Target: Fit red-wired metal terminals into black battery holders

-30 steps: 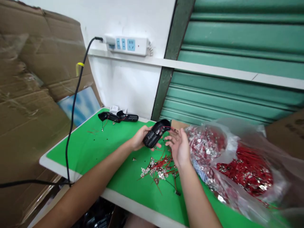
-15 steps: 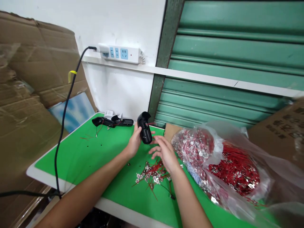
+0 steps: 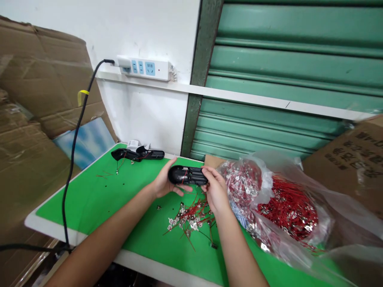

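Holding the black moulded-plastic housing [image 3: 188,175] at the centre of the frame, your left hand [image 3: 163,184] cups its rounded end from below with fingers curled under it, while your right hand [image 3: 216,190] pinches the squarer end between thumb and fingertips. The piece hangs just above the green-topped surface [image 3: 98,195], over a loose scatter of red wires with silver ring terminals [image 3: 191,217].

Its long axis runs nearly level across the frame, left to right. The rounded, closed end points toward the left; the open side, showing ribbed compartments and a thin red lead, faces up and toward you.

Judging by its shape, the shell should be light and rigid, with a smooth, glossy skin that could slip under a loose grip. Take it by the two ends or along the solid outer walls, as you do now; keep your fingertips off the open cavity, where the fine lead and any contacts look easy to bend or snag.

At the right of the frame lies a clear plastic bag of red wires [image 3: 287,207], touching the scatter's edge. Toward the upper left of the surface rest two more black housings [image 3: 137,154], well apart from your hands. A black power cable [image 3: 74,135] drops from the white wall socket strip [image 3: 143,67].
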The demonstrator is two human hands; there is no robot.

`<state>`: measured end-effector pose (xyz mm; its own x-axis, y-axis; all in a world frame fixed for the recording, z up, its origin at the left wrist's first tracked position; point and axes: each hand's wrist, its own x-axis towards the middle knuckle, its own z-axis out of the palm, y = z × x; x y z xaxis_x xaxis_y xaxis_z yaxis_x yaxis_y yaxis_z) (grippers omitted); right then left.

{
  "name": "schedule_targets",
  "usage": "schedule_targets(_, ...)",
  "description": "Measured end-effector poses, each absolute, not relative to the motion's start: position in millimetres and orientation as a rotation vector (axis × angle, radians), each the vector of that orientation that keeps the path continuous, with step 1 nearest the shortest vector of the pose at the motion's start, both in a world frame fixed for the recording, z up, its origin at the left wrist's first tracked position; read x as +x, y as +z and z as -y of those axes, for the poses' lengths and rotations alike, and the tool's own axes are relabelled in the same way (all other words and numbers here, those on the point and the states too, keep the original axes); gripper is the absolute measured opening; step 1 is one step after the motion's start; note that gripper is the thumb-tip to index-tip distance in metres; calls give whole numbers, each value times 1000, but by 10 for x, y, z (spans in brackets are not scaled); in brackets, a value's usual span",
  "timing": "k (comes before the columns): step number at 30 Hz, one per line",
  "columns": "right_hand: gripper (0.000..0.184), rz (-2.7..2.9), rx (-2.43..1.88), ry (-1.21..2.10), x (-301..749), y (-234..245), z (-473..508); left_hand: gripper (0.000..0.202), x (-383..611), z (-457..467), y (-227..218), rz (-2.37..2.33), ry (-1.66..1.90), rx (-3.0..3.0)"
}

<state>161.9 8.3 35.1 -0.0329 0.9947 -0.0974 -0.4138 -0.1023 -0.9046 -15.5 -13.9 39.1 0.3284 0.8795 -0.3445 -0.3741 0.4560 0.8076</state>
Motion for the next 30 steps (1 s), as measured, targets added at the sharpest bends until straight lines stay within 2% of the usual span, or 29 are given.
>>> schedule_targets(4, 54, 888, -973, 1400, 1622, 364, -73, 60, -110, 171, 377, -850, 772, 818)
schedule_targets(11, 52, 893, -921, 1353, 1573, 303, -82, 56, 61, 188, 362, -845, 1094, 921)
schedule_targets(18, 51, 926, -970, 1400, 1549, 255, -83, 47, 110, 186, 322, -838, 1136, 1021)
schedule_targets(26, 30, 1179, -1064, 877, 1561, 260, -27, 32, 128, 214, 276, -991, 1087, 1204)
schedule_targets(30, 26, 1261, -1042, 774, 1529, 212, 6, 29, 134, 196, 253, -1034, 1112, 1196)
